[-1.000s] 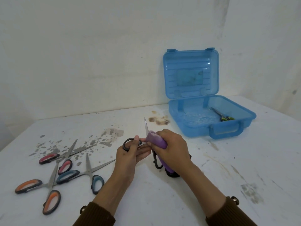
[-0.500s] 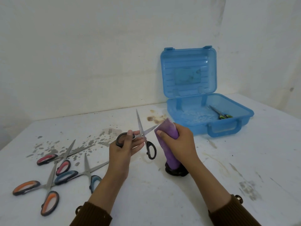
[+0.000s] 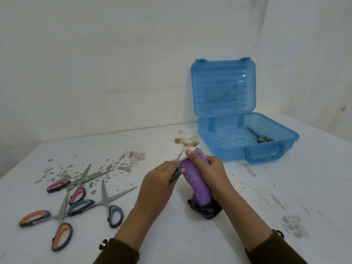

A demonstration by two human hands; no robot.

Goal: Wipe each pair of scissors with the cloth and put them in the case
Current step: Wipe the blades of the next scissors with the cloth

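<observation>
Half a second ago the black-handled steel scissors [image 3: 178,165] were clear of the folded purple cloth [image 3: 196,180]; now one blade is pressed into it, so wiping of this pair goes on. Left hand [image 3: 159,181] fingers closed on the handle, right hand [image 3: 211,169] wrapped around the cloth, both above the white table [image 3: 266,197]. Open blue plastic case [image 3: 285,139] sits beyond, one green-handled pair [image 3: 260,135] inside.

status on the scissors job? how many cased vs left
Done: one pair, the green-handled scissors, lies in the open case. In hand: the left hand holds black-handled scissors while the right hand presses the purple cloth to the blades. Left: three pairs on the table, red, blue and orange, untouched.
</observation>
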